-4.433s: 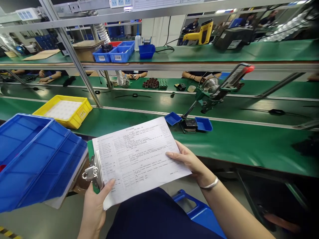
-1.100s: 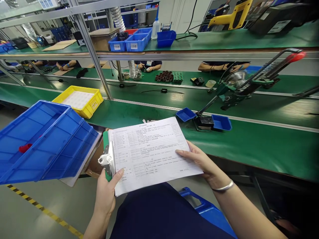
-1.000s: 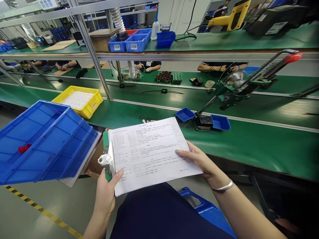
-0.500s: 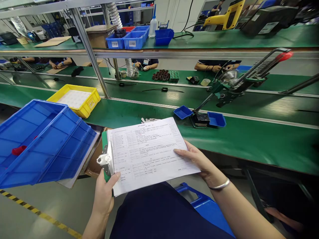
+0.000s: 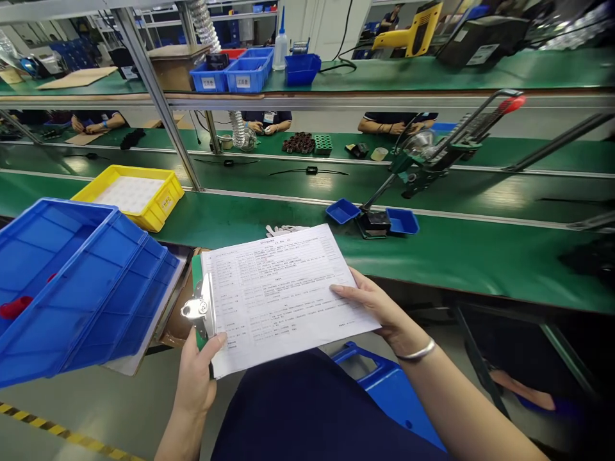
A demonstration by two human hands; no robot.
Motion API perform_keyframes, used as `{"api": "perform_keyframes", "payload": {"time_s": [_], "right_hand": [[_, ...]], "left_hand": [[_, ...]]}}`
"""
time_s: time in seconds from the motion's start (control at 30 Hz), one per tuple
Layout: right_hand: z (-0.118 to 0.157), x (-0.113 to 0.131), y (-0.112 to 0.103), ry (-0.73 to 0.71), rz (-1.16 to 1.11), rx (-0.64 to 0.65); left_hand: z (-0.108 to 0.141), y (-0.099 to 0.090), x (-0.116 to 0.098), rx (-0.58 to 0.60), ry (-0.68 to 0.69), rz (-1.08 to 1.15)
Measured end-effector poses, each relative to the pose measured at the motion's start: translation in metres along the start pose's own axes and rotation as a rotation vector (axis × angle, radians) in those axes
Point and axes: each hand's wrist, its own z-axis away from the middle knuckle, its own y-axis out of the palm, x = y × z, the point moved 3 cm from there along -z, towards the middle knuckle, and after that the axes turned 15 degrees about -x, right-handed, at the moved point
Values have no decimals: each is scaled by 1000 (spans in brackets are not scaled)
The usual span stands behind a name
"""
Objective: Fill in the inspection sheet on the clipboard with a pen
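A clipboard [image 5: 283,301] with printed white sheets is held tilted above my lap, its metal clip on the left side. My left hand [image 5: 198,365] grips the clip end, thumb on the paper's lower left corner. On the opposite edge, my right hand [image 5: 372,304] is closed with the thumb lying on top of the sheets and the other fingers hidden beneath. Just beyond the board's far edge, pale gloves [image 5: 282,231] lie on the green bench, partly covered by the paper.
Left of me stand a large blue crate [image 5: 96,301] and a yellow tray [image 5: 161,203]. A hand press with a red-tipped lever [image 5: 437,153] rises at right, near small blue bins [image 5: 402,221]. A blue stool [image 5: 394,397] is below. Co-workers' hands [image 5: 266,127] show across the line.
The view has turned slightly to the right, so the bench things sit further left. Both hands keep the same hold on the clipboard.
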Motion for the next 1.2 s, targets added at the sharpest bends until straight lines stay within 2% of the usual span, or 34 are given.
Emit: {"api": "perform_keyframes", "payload": {"time_s": [0.2, 0.37, 0.67, 1.0, 1.2], "right_hand": [[7, 0, 9, -58, -61, 49], [14, 3, 17, -49, -90, 45], [22, 0, 24, -34, -88, 23], [28, -1, 34, -51, -84, 49], [32, -1, 40, -67, -83, 87]], "left_hand": [[-14, -11, 1, 16, -3, -2], [-25, -19, 1, -4, 17, 9], [-25, -21, -10, 29, 80, 20], [-42, -38, -5, -4, 100, 21], [-49, -50, -2, -11, 180, -20]]}}
